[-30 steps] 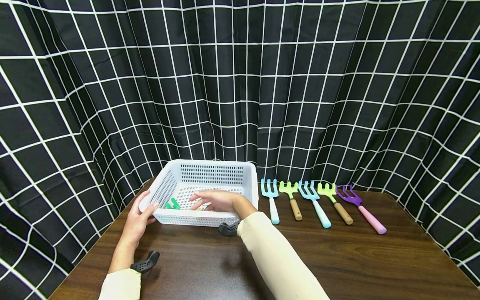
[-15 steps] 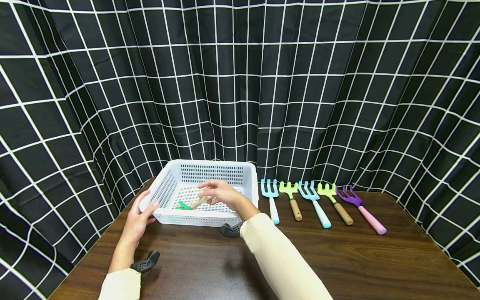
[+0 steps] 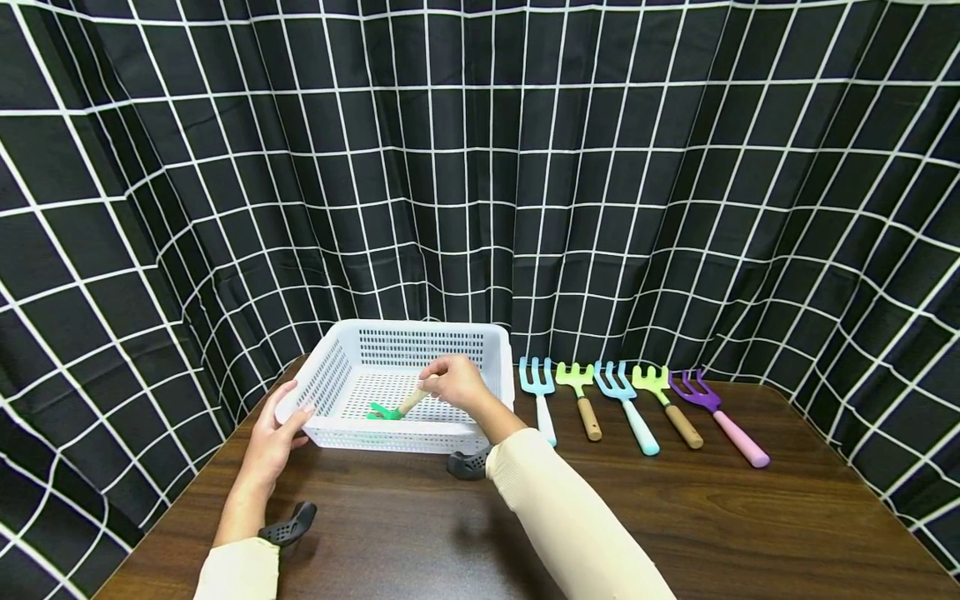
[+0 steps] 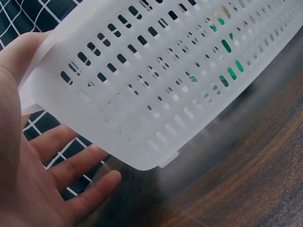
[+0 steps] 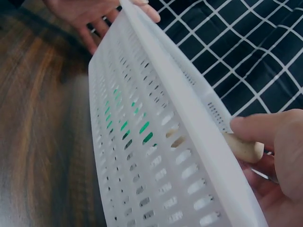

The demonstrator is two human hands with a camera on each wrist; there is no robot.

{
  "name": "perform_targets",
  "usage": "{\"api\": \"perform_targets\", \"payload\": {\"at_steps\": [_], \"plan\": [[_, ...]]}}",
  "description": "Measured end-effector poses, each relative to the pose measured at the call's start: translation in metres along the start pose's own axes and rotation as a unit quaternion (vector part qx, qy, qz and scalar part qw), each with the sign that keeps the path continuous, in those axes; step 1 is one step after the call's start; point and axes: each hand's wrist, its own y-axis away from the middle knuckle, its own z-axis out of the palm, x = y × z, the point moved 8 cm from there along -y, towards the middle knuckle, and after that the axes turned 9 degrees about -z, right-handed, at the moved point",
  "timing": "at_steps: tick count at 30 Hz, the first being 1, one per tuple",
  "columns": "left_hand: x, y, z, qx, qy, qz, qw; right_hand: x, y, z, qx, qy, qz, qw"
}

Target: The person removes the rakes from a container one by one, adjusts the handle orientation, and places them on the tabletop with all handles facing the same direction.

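Note:
A white perforated plastic basket stands on the table. My left hand holds its near left corner, thumb at the rim and fingers spread along the outside, as the left wrist view shows. Over the inside of the basket, my right hand pinches the pale wooden handle of a green hand fork. The fork slants, its green tines low in the basket towards the left. In the right wrist view the handle end sticks out above the rim between thumb and fingers, while green shows through the slots of the wall.
Right of the basket several hand forks lie in a row: a blue one with a white handle, lime ones with wooden handles, a light blue one, and a purple one with a pink handle. A black grid curtain hangs behind.
My right hand has risen and moved right inside the basket, bringing the green fork with it, its handle now lifted and in sight. My left hand stays at the corner.

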Motion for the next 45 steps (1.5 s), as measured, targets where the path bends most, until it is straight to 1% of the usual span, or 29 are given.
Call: {"api": "perform_targets", "payload": {"at_steps": [2, 8, 12, 19, 24, 29, 31, 33, 39, 42, 45], "plan": [[0.001, 0.0, 0.0, 0.001, -0.002, 0.001, 1.0, -0.002, 0.002, -0.004, 0.004, 0.018, -0.005, 1.0], [-0.001, 0.0, -0.001, 0.0, -0.004, -0.006, 1.0, -0.003, 0.009, -0.017, 0.014, 0.044, -0.022, 0.999], [-0.002, 0.0, -0.001, -0.001, -0.007, -0.008, 0.9999, -0.005, 0.015, -0.029, 0.035, 0.046, -0.034, 0.998], [-0.002, 0.001, -0.001, -0.001, -0.004, -0.008, 1.0, -0.016, 0.027, -0.048, 0.076, 0.065, -0.077, 0.992], [-0.001, 0.001, -0.001, -0.005, -0.007, -0.007, 0.9999, -0.019, 0.037, -0.063, 0.112, 0.037, -0.1, 0.988], [0.0, 0.001, -0.002, 0.002, -0.011, -0.005, 0.9999, -0.017, 0.047, -0.081, 0.153, 0.019, -0.122, 0.981], [0.0, 0.002, -0.002, 0.005, -0.011, -0.003, 0.9999, -0.015, 0.051, -0.088, 0.168, 0.007, -0.124, 0.978], [0.0, 0.002, -0.002, 0.005, -0.011, -0.003, 0.9999, -0.011, 0.056, -0.095, 0.185, -0.005, -0.121, 0.975], [0.0, 0.001, 0.0, -0.002, -0.005, -0.008, 1.0, 0.007, 0.073, -0.117, 0.237, -0.047, -0.093, 0.966], [-0.001, 0.0, 0.0, -0.002, -0.003, -0.012, 0.9999, 0.016, 0.079, -0.125, 0.25, -0.082, -0.092, 0.96], [-0.002, -0.001, 0.0, -0.003, -0.003, -0.013, 0.9999, 0.024, 0.083, -0.131, 0.254, -0.114, -0.093, 0.956]]}}
